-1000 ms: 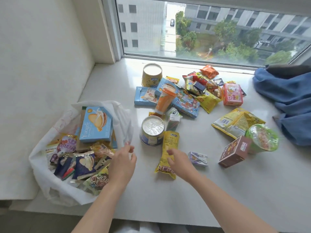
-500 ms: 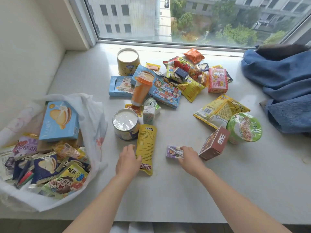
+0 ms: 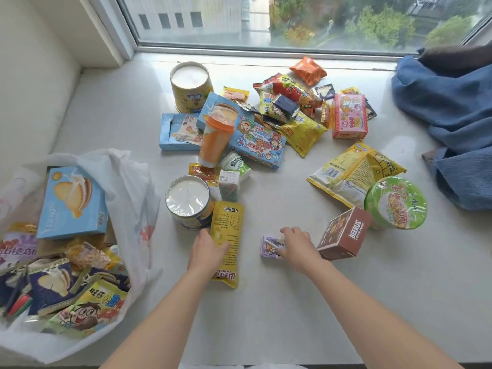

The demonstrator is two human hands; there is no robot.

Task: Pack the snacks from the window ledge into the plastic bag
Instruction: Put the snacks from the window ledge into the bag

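Note:
A white plastic bag (image 3: 133, 198) lies open at the left of the ledge, filled with several snack packs and a light-blue box. My left hand (image 3: 206, 253) grips the long yellow snack pack (image 3: 229, 227) lying beside a foil-topped can (image 3: 187, 205). My right hand (image 3: 298, 245) pinches a small purple packet (image 3: 269, 246) next to a brown box (image 3: 344, 234). Many more snacks lie spread toward the window, among them a green noodle bowl (image 3: 395, 202) and an orange cup (image 3: 215, 139).
A blue cloth (image 3: 450, 115) is heaped at the right by the window. A yellow can (image 3: 190, 85) stands near the window frame. The white wall rises at the left. Bare ledge surface (image 3: 292, 315) stretches in front of my hands.
My left hand went from the bag's edge to the yellow pack and took hold of it. My right hand left that pack and moved right onto the purple packet. The view shifted right.

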